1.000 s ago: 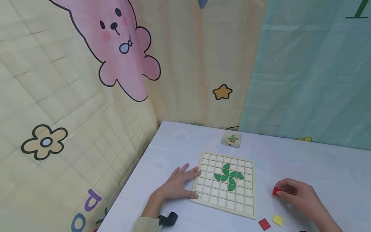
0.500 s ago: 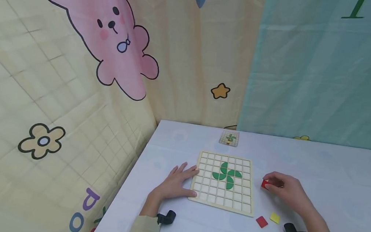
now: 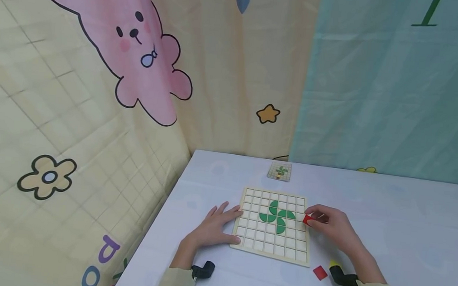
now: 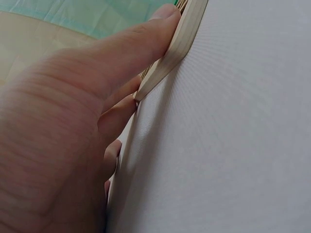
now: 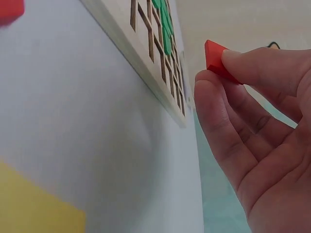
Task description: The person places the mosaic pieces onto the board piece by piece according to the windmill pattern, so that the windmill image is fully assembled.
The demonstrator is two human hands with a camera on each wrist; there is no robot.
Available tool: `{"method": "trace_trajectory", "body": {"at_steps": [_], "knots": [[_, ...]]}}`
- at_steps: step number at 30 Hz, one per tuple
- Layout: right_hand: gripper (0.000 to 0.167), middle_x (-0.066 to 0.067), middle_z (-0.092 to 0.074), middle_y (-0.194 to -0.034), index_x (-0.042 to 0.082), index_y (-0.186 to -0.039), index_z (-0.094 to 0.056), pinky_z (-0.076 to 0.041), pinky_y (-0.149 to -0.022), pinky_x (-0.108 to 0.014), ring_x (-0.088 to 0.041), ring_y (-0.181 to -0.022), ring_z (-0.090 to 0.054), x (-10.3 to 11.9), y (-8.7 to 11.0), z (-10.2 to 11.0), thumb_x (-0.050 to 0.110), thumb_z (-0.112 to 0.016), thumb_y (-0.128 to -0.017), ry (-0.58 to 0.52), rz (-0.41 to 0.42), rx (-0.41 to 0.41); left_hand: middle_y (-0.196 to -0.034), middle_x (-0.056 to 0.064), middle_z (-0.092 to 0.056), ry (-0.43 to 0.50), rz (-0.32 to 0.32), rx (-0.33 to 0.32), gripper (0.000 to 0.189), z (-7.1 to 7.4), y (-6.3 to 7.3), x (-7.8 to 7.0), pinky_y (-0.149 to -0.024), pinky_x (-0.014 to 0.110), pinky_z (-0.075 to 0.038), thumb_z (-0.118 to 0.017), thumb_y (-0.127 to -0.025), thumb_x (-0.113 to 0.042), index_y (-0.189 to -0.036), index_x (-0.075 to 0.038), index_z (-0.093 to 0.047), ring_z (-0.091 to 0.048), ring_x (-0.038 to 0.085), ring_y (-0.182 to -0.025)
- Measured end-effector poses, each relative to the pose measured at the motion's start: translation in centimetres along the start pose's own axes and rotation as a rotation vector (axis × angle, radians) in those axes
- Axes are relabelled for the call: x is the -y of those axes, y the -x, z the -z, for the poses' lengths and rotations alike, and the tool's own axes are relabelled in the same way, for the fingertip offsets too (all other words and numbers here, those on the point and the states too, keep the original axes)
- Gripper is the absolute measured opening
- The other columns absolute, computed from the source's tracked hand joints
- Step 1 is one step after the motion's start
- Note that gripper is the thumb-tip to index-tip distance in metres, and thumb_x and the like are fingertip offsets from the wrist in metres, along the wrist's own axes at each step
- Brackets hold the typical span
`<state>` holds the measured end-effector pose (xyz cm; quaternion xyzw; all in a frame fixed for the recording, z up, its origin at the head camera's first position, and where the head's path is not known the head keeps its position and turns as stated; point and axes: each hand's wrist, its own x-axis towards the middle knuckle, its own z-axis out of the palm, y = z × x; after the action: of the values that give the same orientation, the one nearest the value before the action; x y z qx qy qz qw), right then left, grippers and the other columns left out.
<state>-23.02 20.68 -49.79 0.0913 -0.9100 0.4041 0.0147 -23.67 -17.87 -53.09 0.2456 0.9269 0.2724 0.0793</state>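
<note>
A red square tile (image 5: 217, 59) is pinched between the thumb and fingers of my right hand (image 3: 334, 226), held above the right edge of the wooden grid board (image 3: 270, 251). Green rounded pieces (image 3: 281, 225) form a pinwheel in the board's cells. My left hand (image 3: 214, 227) lies spread at the board's left edge, thumb and fingertips touching the frame; the left wrist view shows the thumb (image 4: 146, 41) on the rim. A second red tile (image 3: 320, 272) lies on the table near the board's lower right corner. Beside it a yellow tile (image 5: 36, 206) is mostly hidden by the wrist camera in the head view.
A small pattern card (image 3: 279, 171) with a green pinwheel drawing lies behind the board on the white table (image 3: 401, 230). Printed curtains (image 3: 243, 71) hang behind and to the left of the table.
My right hand has moved left with the red tile, from the table at the right to the board's right edge. The left hand stays at the board.
</note>
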Motion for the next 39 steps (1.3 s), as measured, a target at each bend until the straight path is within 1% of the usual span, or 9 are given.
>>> {"method": "trace_trajectory", "body": {"at_steps": [7, 11, 15, 19, 25, 30, 34, 39], "knots": [[0.023, -0.002, -0.068, -0.100, 0.012, -0.111, -0.073, -0.056, -0.073, -0.030, -0.020, -0.085, -0.063, 1.2, -1.1, -1.7, 0.012, -0.076, -0.088, -0.035, -0.006, 0.013, -0.162, -0.019, -0.026, -0.013, -0.002, 0.000, 0.087, 0.1, -0.1, 0.5, -0.123, 0.050, -0.003, -0.071, -0.081, -0.067, -0.155, -0.032, -0.042, -0.004, 0.022, -0.154], [0.021, -0.001, -0.068, -0.100, 0.012, -0.110, -0.073, -0.057, -0.074, -0.029, -0.020, -0.085, -0.064, 1.8, -1.5, -2.5, 0.010, -0.075, -0.089, -0.051, 0.005, 0.031, -0.162, -0.020, -0.025, -0.021, 0.002, -0.003, 0.087, 0.0, -0.3, 0.7, -0.123, 0.049, -0.003, -0.071, -0.081, -0.068, -0.155, -0.033, -0.041, -0.003, 0.021, -0.154], [0.018, 0.000, -0.068, -0.099, 0.012, -0.108, -0.072, -0.057, -0.073, -0.030, -0.019, -0.084, -0.064, 2.5, -1.9, -3.1, 0.008, -0.073, -0.090, -0.073, 0.020, 0.048, -0.162, -0.020, -0.025, -0.034, 0.009, -0.005, 0.087, 0.1, -0.3, 0.7, -0.123, 0.047, -0.002, -0.070, -0.080, -0.068, -0.155, -0.034, -0.041, -0.003, 0.020, -0.154], [0.016, 0.001, -0.068, -0.096, 0.012, -0.105, -0.071, -0.056, -0.073, -0.030, -0.018, -0.083, -0.063, 3.1, -2.0, -3.8, 0.007, -0.072, -0.091, -0.096, 0.014, 0.075, -0.162, -0.019, -0.026, -0.033, 0.008, -0.003, 0.087, 0.0, -0.2, 0.7, -0.123, 0.048, -0.003, -0.070, -0.080, -0.069, -0.154, -0.034, -0.042, -0.004, 0.020, -0.154], [0.014, 0.007, -0.067, -0.090, 0.016, -0.101, -0.072, -0.055, -0.075, -0.032, -0.014, -0.083, -0.062, 3.8, -2.1, -5.2, 0.006, -0.073, -0.090, -0.067, 0.049, 0.096, -0.162, -0.019, -0.026, -0.021, 0.000, 0.003, 0.088, -0.3, -0.1, 0.8, -0.123, 0.050, -0.003, -0.070, -0.080, -0.069, -0.154, -0.034, -0.041, -0.004, 0.021, -0.154], [0.014, 0.009, -0.066, -0.086, 0.015, -0.098, -0.072, -0.055, -0.074, -0.031, -0.013, -0.081, -0.061, 4.4, -2.2, -6.1, 0.005, -0.074, -0.089, -0.063, 0.069, 0.108, -0.162, -0.019, -0.025, -0.024, -0.004, 0.006, 0.088, -0.6, 0.0, 0.9, -0.122, 0.052, -0.003, -0.069, -0.080, -0.071, -0.155, -0.034, -0.041, -0.004, 0.022, -0.154], [0.013, 0.010, -0.065, -0.084, 0.017, -0.096, -0.072, -0.054, -0.071, -0.029, -0.011, -0.079, -0.060, 4.8, -2.2, -6.6, 0.007, -0.075, -0.090, -0.033, 0.093, 0.123, -0.162, -0.020, -0.024, -0.023, 0.002, 0.011, 0.088, -0.5, 0.0, 0.8, -0.123, 0.051, -0.003, -0.069, -0.080, -0.071, -0.155, -0.034, -0.041, -0.003, 0.021, -0.154], [0.016, 0.012, -0.065, -0.083, 0.019, -0.095, -0.073, -0.053, -0.070, -0.029, -0.009, -0.077, -0.060, 5.5, -2.0, -6.8, 0.005, -0.076, -0.088, 0.007, 0.132, 0.128, -0.162, -0.020, -0.024, -0.029, -0.003, 0.010, 0.087, -0.4, -0.3, 0.7, -0.123, 0.049, -0.002, -0.069, -0.081, -0.070, -0.155, -0.035, -0.040, -0.002, 0.019, -0.154]]}}
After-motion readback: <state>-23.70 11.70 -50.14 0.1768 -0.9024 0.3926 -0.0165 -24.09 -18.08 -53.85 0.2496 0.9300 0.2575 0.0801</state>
